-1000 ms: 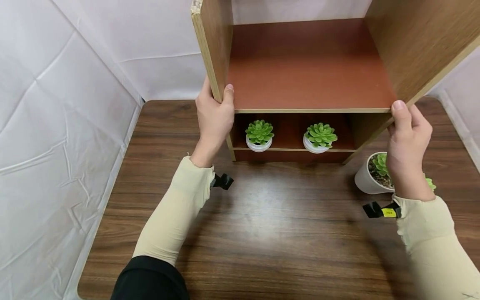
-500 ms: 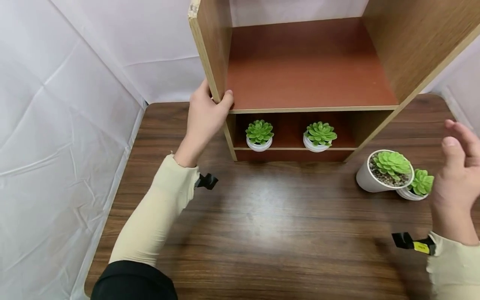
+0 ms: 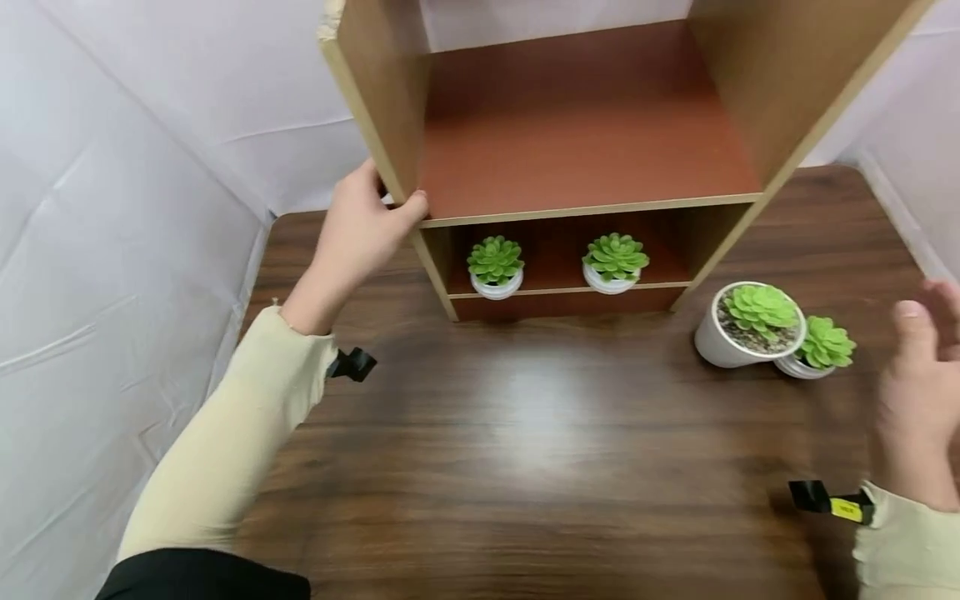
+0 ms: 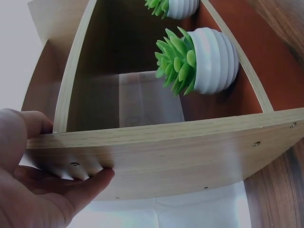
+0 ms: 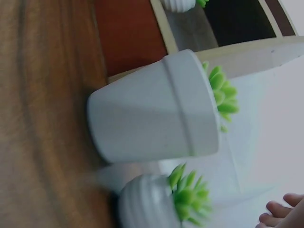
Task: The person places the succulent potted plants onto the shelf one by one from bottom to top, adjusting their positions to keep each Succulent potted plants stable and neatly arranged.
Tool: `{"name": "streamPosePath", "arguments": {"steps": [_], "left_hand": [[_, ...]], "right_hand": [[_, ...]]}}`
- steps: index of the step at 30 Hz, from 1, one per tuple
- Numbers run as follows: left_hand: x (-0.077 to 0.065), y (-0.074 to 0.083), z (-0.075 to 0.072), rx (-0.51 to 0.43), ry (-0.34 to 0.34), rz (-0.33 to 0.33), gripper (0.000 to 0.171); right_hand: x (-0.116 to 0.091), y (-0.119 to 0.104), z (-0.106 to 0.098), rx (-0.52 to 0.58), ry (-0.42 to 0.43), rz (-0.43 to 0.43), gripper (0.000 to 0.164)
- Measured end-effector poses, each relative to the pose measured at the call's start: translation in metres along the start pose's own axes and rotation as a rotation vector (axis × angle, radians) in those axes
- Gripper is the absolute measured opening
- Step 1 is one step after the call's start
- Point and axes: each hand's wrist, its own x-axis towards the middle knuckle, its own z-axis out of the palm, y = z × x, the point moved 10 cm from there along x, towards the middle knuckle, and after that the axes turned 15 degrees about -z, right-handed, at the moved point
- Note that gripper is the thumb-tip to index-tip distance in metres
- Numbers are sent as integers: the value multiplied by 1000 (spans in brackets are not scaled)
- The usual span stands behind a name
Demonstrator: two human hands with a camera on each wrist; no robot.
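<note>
Pinching the front edge of the unit's left side board, the left hand (image 3: 360, 225) had its thumb on the inner face by the middle shelf's corner and its fingers along the outside. The right hand (image 3: 922, 383), partly cut off by the frame's edge, held nothing, its thumb up and apart from the fingers that showed. I took the step to be positioning or steadying the shelf unit (image 3: 588, 150), and the next move seemed to call for a gentle touch — two small pots shared its lower compartment. The unit stood on the desk (image 3: 540, 467), ahead of the person, its pale wood-grain sides set around red-brown shelves with light front edges; screw heads dotted the outer face, and the left board's top corner looked chipped. Inside, the left succulent (image 3: 495, 268) and the right succulent (image 3: 615, 263) sat upright in white ribbed pots, well apart, right at the lower shelf's front lip — whether they overhung it I could not tell. Out to the right, on the desk, stood a larger smooth white pot (image 3: 723, 342) of green leaves and gravel, with another ribbed potted succulent (image 3: 823, 346) just beside it. White sheeting (image 3: 157, 108) hung behind.
</note>
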Motion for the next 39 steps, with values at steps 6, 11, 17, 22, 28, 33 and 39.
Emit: {"name": "streamPosePath", "arguments": {"steps": [6,11,17,22,28,33,39], "left_hand": [[-23,-30,-54,39,132,-79,25],[-29,-32,-67,23,156,-68,22],[-19,-20,-39,29,103,-23,19],[-9,-5,-8,2,21,-6,19],[-1,9,10,-27,-23,2,20],[1,10,17,-43,-40,3,20],[-3,-1,11,-47,-11,-26,18]], "right_hand": [[-21,33,46,131,-118,69,50],[-38,67,58,158,-318,182,64],[-36,114,13,131,-432,256,77],[-38,114,-18,-79,-526,305,85],[-36,101,-26,-80,-551,321,88],[-32,102,-31,-78,-511,303,81],[-27,103,-19,-125,-541,286,75]]}}
